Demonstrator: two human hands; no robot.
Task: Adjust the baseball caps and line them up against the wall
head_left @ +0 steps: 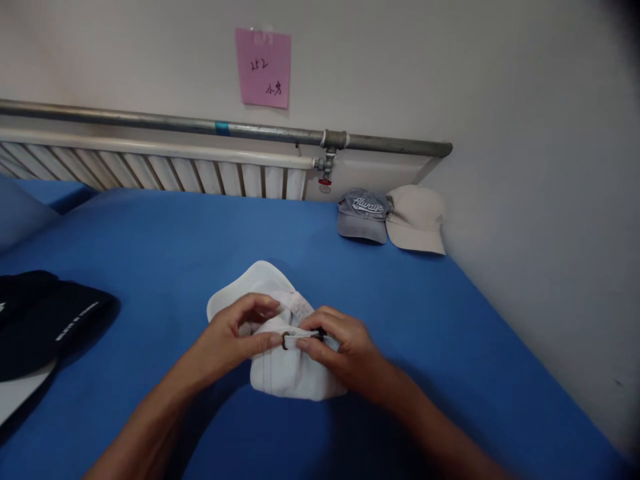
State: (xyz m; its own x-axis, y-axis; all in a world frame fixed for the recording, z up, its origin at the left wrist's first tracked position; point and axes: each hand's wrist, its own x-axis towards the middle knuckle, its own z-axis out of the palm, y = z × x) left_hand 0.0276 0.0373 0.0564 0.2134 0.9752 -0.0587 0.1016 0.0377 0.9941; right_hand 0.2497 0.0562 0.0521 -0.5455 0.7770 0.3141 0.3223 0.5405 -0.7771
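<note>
A white baseball cap (285, 373) is between my two hands over the blue surface, its brim (253, 283) pointing to the far left. My left hand (240, 333) grips the back of the cap, thumb beside a small brass-coloured ring buckle (285, 341) on the strap. With thumb and forefinger my right hand (345, 343) pinches the white strap (299, 338) just right of that buckle. Something small and dark shows at the right forefinger; its kind is unclear. Part of the cap is hidden behind my fingers.
A grey cap with lettering (364, 217) and a beige cap (416, 217) sit at the back right by the wall. Dark caps (55, 320) lie at the left on the blue tabletop (165, 247). Behind are a white radiator (160, 170), a metal pipe (165, 122) and a pink note (264, 70).
</note>
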